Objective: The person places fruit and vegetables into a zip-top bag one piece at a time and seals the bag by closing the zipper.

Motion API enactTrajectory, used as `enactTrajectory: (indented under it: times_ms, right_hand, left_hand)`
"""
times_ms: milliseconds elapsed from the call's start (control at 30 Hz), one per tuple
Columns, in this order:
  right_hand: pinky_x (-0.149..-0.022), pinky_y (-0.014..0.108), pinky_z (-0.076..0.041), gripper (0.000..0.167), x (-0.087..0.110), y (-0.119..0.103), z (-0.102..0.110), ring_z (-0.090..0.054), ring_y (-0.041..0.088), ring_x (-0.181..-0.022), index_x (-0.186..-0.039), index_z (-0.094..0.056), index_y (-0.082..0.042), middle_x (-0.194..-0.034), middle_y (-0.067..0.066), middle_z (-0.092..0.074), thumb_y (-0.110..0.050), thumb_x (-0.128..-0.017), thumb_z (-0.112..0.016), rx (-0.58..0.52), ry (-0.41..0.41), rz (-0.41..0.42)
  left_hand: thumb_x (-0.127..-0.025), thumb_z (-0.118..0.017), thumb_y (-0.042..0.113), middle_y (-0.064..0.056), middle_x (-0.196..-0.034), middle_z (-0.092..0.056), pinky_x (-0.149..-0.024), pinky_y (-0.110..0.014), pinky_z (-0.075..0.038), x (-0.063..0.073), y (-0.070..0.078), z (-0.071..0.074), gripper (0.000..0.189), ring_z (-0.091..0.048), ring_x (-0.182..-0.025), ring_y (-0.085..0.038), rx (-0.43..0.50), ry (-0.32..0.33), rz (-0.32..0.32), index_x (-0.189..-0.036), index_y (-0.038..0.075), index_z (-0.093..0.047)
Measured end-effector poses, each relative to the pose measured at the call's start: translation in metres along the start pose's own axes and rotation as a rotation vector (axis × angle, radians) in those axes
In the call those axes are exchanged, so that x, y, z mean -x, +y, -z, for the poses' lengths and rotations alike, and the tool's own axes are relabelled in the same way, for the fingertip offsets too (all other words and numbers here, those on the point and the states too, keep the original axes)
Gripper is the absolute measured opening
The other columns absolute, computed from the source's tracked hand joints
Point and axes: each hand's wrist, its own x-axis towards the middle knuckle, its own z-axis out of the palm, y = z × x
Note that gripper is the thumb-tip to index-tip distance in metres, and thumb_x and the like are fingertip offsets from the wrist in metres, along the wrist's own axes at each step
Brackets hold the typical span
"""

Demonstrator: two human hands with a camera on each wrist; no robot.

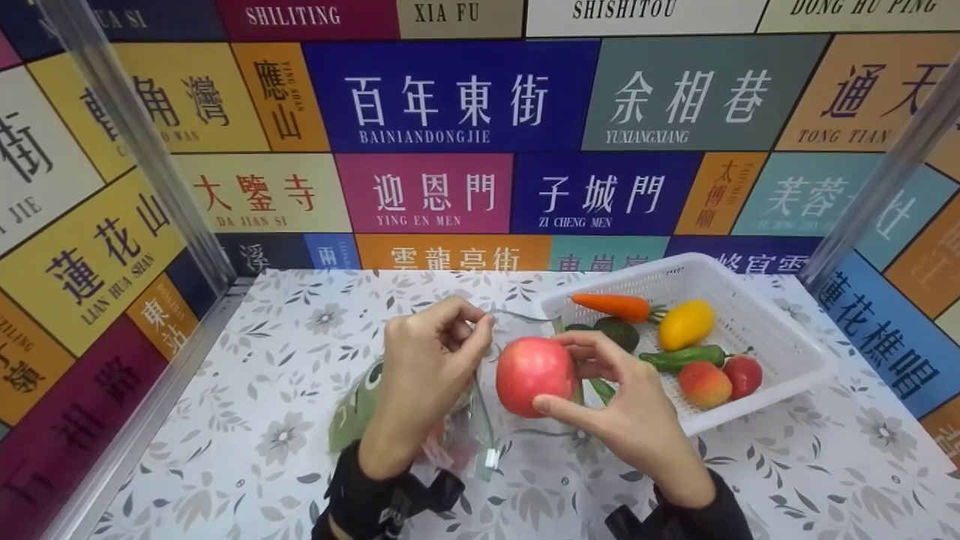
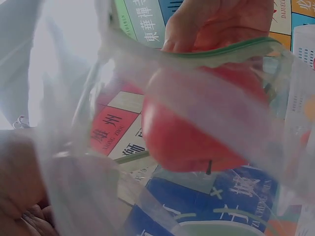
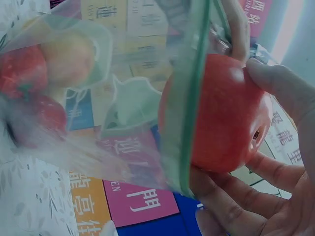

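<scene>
Head cam first: two hands, one red apple (image 1: 534,375), one clear plastic bag (image 1: 356,420) with green print. The right hand (image 1: 619,401) has the apple, thumb low on the near side and fingers around the right side, so they're spread about as wide as the fruit. The left hand (image 1: 427,375) is curled up with thumb and index pinched together on the bag's edge, basically no gap there. Apple sits right between the two hands, by the bag's mouth. Over in the white basket (image 1: 780,319) I count one carrot (image 1: 609,305), one yellow fruit (image 1: 686,324), one long green pepper (image 1: 684,359) and two reddish fruits (image 1: 705,384). There's also at least one dark green fruit (image 1: 617,334); part of that corner is hidden, so can't tell if it's two.

Left wrist cam: same apple seen through cloudy plastic, stem pointing down, green zip strip running across its upper part. Right hand's fingers are up top, touching it. Left fingers are cut off at the edge, curled.

Right wrist cam: apple's held between thumb above and fingers below, zip strip crossing in front of it. Three pieces show through the plastic: two red, one yellowish.
</scene>
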Motion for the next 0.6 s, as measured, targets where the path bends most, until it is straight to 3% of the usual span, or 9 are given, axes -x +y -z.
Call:
enactTrajectory:
  times_ms: [300, 600]
  right_hand:
    - [-0.09, 0.032, -0.064, 0.069, -0.006, 0.0, -0.03, -0.075, 0.008, -0.1, -0.134, -0.07, -0.024, -0.121, -0.006, -0.078, -0.048, -0.075, -0.097, 0.069, -0.042, 0.037]
    - [-0.092, 0.037, -0.063, 0.074, -0.007, -0.005, -0.043, -0.071, 0.013, -0.109, -0.136, -0.07, -0.018, -0.126, -0.003, -0.076, -0.05, -0.075, -0.096, 0.28, -0.023, 0.102]
  left_hand:
    - [-0.095, -0.079, 0.011, 0.001, -0.065, -0.066, -0.057, -0.02, -0.053, 0.0, 0.001, 0.0, 0.007, -0.055, -0.058, -0.005, -0.01, -0.003, 0.001, -0.088, 0.009, -0.078]
    - [-0.095, -0.078, 0.01, 0.001, -0.065, -0.067, -0.056, -0.019, -0.053, -0.001, 0.001, 0.0, 0.007, -0.055, -0.057, -0.005, -0.007, -0.009, 0.0, -0.088, 0.008, -0.079]
